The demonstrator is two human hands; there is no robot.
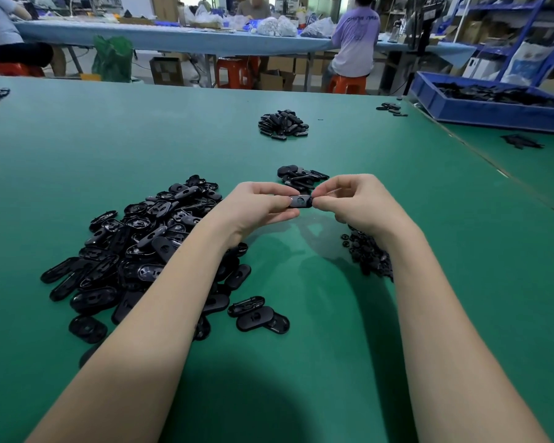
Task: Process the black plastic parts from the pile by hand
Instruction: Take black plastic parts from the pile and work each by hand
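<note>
I watched both hands meet over the green worktop (301, 362), holding a single black oval plastic part (300, 201) clear of the surface between them. Its long axis ran left to right, from one hand to the other. The left hand (259, 203) gripped its left end, fingers curled over the top and thumb beneath; the right hand (349, 199) pinched the right end with its fingertips (320, 202). Both were equally near, so I judged the next move turned on that shared axis: a pull, twist or snap along it, probably, though the fingers hid whatever the right hand was working on.

The large pile of black oval plastic shells (141, 251) lay to the left, under the left forearm, the nearer hand for the next pick. A smaller heap of black round pieces (370, 254) sat beneath the right wrist.

The only writing I saw was on a purple T-shirt (357, 36) in the background, too blurred to read with confidence.
</note>
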